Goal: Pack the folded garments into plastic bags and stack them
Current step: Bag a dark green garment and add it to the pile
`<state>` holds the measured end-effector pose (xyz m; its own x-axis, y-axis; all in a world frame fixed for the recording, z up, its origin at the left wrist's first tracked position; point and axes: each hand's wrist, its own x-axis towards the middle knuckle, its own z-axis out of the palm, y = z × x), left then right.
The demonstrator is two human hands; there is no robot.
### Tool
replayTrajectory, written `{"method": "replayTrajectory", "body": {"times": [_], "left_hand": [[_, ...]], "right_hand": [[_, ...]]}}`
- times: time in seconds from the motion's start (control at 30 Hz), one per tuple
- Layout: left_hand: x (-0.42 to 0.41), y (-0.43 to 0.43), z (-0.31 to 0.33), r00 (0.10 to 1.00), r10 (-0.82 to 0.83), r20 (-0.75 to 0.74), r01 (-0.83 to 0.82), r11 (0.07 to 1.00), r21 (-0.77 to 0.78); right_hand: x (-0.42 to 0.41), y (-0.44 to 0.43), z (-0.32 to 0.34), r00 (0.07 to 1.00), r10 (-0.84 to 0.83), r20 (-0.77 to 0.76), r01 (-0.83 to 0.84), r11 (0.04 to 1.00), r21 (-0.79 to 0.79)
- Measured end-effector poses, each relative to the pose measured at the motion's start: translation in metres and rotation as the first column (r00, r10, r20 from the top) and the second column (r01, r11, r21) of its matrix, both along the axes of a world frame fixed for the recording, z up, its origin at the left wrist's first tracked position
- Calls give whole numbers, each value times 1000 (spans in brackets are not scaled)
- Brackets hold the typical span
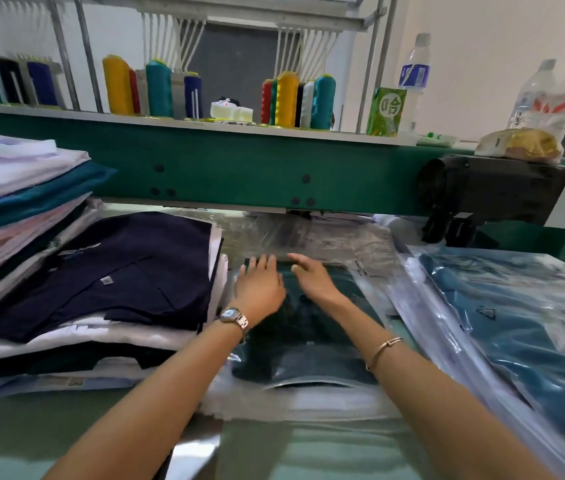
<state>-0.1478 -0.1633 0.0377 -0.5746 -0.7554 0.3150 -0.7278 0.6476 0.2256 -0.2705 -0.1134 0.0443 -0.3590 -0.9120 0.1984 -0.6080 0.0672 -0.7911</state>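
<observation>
A dark green folded garment [308, 344] lies inside a clear plastic bag [295, 400] on the table in front of me. My left hand [258, 289] lies flat on the garment's far left part, fingers straight. Beside it, my right hand [310, 275] reaches over the far edge with its fingers extended and loosely spread. Neither hand grips anything. Loose empty bags [308, 237] lie just beyond the fingers. A navy folded shirt [128, 271] tops the unpacked pile on my left. Bagged teal garments [516, 327] are stacked on my right.
A tall pile of white, teal and pink folded shirts [14, 202] stands at the far left. A green machine beam [239, 171] crosses behind, with thread cones [288, 98], a juice carton [386, 112], water bottles [544, 95] and a black motor housing [492, 192].
</observation>
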Motion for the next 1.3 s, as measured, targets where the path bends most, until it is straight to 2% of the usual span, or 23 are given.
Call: {"method": "replayTrajectory", "body": {"times": [0.03, 0.13, 0.2, 0.3, 0.43, 0.5, 0.6, 0.87, 0.97, 1.07, 1.13, 1.2, 1.3], "left_hand": [[-9, -8, -5, 999, 37, 32, -38, 999, 29], [-27, -24, -24, 995, 88, 55, -93, 992, 82], [-33, -31, -36, 991, 68, 119, -70, 997, 14], [-37, -39, -47, 972, -39, 231, 60, 995, -84], [-34, -49, -54, 986, -124, 113, 116, 991, 72], [-31, -53, -56, 993, -103, 50, 97, 989, 114], [-28, -55, -58, 998, -53, 38, 47, 989, 142], [-17, -55, -60, 996, 88, 28, -91, 980, 175], [-20, -44, -55, 972, 201, 122, -206, 978, 28], [-23, -30, -46, 961, 201, 192, -179, 976, -127], [-24, -17, -42, 969, 141, 201, -127, 988, -82], [-23, 1, -39, 971, 88, 221, -98, 995, 33], [-11, 30, -41, 924, 20, 383, -70, 991, 116]], "right_hand": [[-4, -7, -8, 997, 6, -82, -3, 999, 35], [-10, -27, -26, 983, 2, -182, 13, 997, 82], [-13, -38, -34, 961, -14, -275, 40, 995, 89], [-18, -50, -45, 929, -7, -371, 49, 993, 104], [-31, -58, -55, 888, 21, -460, 67, 983, 173], [-38, -58, -57, 859, 24, -512, 97, 973, 208], [-52, -52, -58, 828, 17, -561, 147, 958, 246], [-93, -16, -54, 811, -133, -570, 330, 908, 259], [-97, 1, -56, 785, -201, -585, 408, 879, 246], [-87, 12, -56, 763, -234, -603, 471, 840, 271], [-68, 11, -53, 767, -194, -612, 450, 842, 297], [-39, 7, -50, 785, -122, -607, 374, 875, 309], [8, 6, -51, 860, -16, -510, 192, 936, 294]]}}
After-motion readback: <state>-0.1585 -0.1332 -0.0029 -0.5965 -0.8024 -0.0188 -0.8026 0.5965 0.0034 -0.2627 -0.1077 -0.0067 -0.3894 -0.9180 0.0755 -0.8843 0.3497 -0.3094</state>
